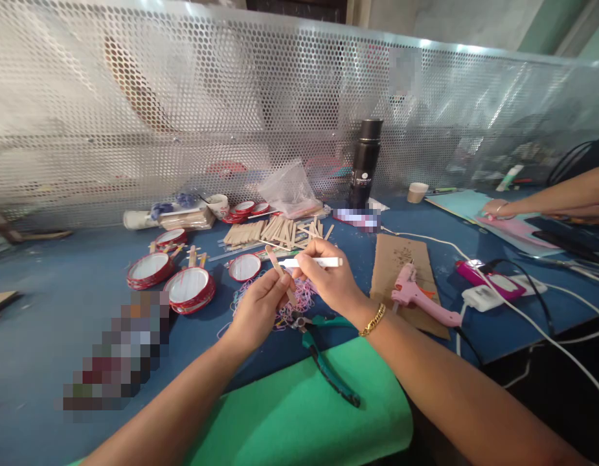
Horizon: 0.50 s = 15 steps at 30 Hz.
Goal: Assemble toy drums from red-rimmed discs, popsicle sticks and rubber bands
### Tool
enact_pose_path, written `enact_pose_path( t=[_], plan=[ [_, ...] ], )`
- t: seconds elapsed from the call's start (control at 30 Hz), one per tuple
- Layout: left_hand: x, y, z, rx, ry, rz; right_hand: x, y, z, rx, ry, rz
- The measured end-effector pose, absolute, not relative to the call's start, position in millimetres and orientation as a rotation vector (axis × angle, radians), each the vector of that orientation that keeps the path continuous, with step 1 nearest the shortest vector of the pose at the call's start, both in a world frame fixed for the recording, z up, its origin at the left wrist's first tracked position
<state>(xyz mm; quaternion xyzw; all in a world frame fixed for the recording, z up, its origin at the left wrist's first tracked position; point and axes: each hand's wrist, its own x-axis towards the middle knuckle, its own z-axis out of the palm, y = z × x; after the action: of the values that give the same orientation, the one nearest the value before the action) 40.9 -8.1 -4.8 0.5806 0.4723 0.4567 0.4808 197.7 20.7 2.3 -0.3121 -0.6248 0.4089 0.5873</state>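
My left hand (258,304) pinches a wooden craft stick (273,257), which tilts up between thumb and fingers. A white marker pen (331,262) is in my right hand (335,285), its tip end close to the stick; whether they touch I cannot tell. Beneath both hands lies a pile of thin pink and purple loops (306,296). Teal-handled pliers (323,366) rest just below, partly over a green sheet (299,414). Left of my hands sit a round red-rimmed lid (245,266) and red tins with sticks attached (190,289).
Loose craft sticks (280,232) are heaped behind my hands, near a clear plastic bag (292,188). A black bottle (366,162) stands before the perforated metal screen (182,97). On the right are a pink glue gun (416,294) on cardboard (384,272), white cables and another person's hand (498,210).
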Motion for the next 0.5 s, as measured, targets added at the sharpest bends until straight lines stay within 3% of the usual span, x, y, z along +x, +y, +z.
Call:
enact_pose_path(
  t=[0.5],
  plan=[
    [40.6, -9.4, -4.9, 1.435, 1.160, 1.097, 199.3, 21.9, 3.0, -0.750, -1.444, 0.915]
  ],
)
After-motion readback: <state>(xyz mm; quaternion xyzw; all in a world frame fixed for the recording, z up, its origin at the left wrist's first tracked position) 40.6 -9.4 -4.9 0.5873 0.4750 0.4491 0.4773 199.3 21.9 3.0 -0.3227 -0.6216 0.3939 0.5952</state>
